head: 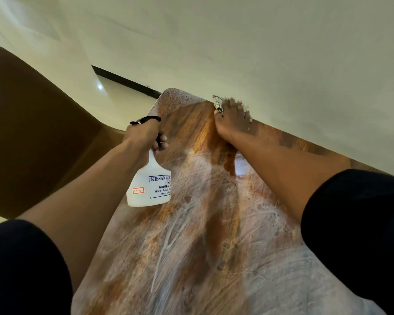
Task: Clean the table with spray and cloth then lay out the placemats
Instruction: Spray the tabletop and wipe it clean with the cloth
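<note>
spray bottle (pixel 149 180) upright, nozzle pointing away

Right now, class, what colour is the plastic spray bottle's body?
White, with blue printed lettering, on the plastic spray bottle; the head view shows it.

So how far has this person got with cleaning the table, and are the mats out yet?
Spraying looks largely done: the table is covered in wet, smeared streaks. Wiping is in hand: the right hand presses a cloth at the far edge by the wall, while the left hand holds the spray bottle. Streaks remain to be wiped, and no placemats are in view.
</note>
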The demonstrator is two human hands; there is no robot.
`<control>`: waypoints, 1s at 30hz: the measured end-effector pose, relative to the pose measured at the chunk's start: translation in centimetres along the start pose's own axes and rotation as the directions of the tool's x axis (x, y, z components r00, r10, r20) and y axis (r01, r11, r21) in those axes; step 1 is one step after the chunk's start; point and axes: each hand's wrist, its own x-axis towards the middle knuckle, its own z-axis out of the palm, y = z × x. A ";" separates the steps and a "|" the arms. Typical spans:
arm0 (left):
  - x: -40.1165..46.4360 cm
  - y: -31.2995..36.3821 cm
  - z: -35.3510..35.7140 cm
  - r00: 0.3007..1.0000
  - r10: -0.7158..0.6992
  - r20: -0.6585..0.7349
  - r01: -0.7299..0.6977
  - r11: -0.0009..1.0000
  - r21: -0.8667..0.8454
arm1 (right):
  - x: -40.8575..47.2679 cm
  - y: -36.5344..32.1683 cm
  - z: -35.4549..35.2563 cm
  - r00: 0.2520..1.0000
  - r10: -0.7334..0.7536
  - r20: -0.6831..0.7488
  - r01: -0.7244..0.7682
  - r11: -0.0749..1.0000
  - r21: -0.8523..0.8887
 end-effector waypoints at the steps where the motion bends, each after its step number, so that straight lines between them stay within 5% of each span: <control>1: 0.0 0.1 -0.1 1.000 -0.006 0.010 0.006 1.000 0.010 | -0.1 -0.8 0.0 0.999 -0.050 0.010 0.050 0.999 -0.001; 5: 0.0 0.1 -1.2 0.999 -0.027 0.024 0.027 1.000 0.011 | -0.7 -5.6 1.6 0.936 -0.337 0.097 0.347 0.932 -0.110; 11: -0.4 -0.4 -2.1 0.999 -0.029 -0.024 0.029 0.999 0.024 | -1.9 -8.3 4.0 0.711 -0.668 0.218 0.700 0.701 -0.135; 13: -0.6 -0.6 -2.1 0.999 -0.049 0.009 0.048 0.998 0.048 | -0.7 -7.0 3.4 0.707 -0.672 0.221 0.704 0.698 -0.128; 17: -0.3 0.3 -2.3 1.000 -0.013 0.009 0.013 1.000 0.028 | 2.8 -6.7 2.0 0.902 -0.424 0.082 0.431 0.891 -0.141; 21: 0.4 -0.3 -3.3 1.000 -0.003 0.005 0.003 1.000 -0.007 | 2.6 -9.5 3.3 0.961 -0.276 0.027 0.277 0.953 -0.125; 23: 0.6 -0.9 -3.9 1.000 -0.010 0.017 0.010 1.000 -0.014 | 1.6 -10.5 4.1 0.934 -0.356 0.040 0.358 0.924 -0.133; 30: 1.6 -0.6 -4.5 1.000 -0.010 0.005 0.011 1.000 -0.012 | 1.0 -12.8 4.7 0.668 -0.724 0.168 0.743 0.657 -0.124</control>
